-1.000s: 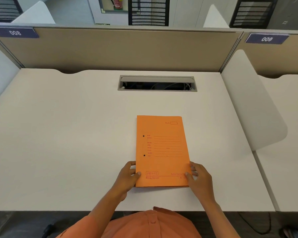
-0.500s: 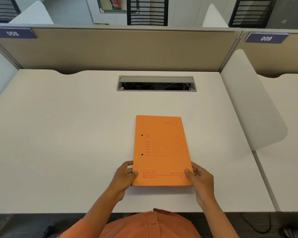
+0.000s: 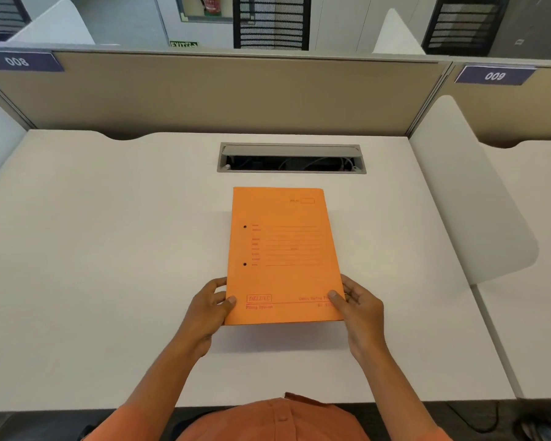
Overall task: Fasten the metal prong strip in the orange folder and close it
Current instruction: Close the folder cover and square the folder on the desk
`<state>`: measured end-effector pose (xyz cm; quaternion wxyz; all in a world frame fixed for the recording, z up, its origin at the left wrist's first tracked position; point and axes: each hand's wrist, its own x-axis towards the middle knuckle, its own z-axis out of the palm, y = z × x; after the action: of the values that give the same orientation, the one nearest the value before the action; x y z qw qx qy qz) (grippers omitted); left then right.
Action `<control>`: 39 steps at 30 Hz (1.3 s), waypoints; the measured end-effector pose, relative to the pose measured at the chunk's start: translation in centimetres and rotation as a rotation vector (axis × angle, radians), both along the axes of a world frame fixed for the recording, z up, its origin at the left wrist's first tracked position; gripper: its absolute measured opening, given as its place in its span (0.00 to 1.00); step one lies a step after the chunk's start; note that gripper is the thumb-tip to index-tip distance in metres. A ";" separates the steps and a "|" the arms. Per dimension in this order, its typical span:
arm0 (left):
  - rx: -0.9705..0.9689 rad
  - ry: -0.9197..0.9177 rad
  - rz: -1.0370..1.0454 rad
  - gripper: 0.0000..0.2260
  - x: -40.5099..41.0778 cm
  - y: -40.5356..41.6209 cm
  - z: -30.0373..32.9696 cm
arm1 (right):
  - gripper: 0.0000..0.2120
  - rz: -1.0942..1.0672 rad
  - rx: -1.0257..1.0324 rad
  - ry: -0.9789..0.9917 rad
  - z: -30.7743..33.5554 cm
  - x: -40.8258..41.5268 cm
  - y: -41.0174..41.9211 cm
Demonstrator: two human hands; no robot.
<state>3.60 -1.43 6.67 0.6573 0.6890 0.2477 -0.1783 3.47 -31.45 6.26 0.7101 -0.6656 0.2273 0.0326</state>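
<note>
The orange folder (image 3: 282, 253) is closed, front cover up, with red printed lines and two dark holes near its left edge. Its near edge is raised off the white desk (image 3: 93, 265) and casts a shadow beneath. My left hand (image 3: 209, 308) grips the near left corner, thumb on the cover. My right hand (image 3: 358, 308) grips the near right corner the same way. The metal prong strip is hidden from view.
A grey cable tray opening (image 3: 291, 159) with wires sits in the desk just beyond the folder. A beige partition (image 3: 220, 93) closes the back. A white curved side divider (image 3: 471, 198) stands at the right, with another desk beyond it.
Both hands have lifted the folder's near edge off the desk; it lay flat a second ago. The grip at the two near corners is unchanged.
</note>
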 end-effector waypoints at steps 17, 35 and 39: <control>0.152 -0.180 0.286 0.16 11.1 17.4 1.7 | 0.30 0.484 -0.142 -0.091 5.0 13.9 17.7; 0.270 -0.026 0.424 0.14 25.2 29.0 -3.4 | 0.19 0.442 -0.196 0.019 -0.5 26.0 31.4; 0.310 -0.029 0.402 0.14 26.9 29.5 -3.8 | 0.17 0.431 -0.214 0.038 -1.6 27.2 32.4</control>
<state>30.54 28.04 2.90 0.5694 0.7210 0.3948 0.0060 30.66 0.91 4.68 0.6077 -0.7695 0.0954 0.1717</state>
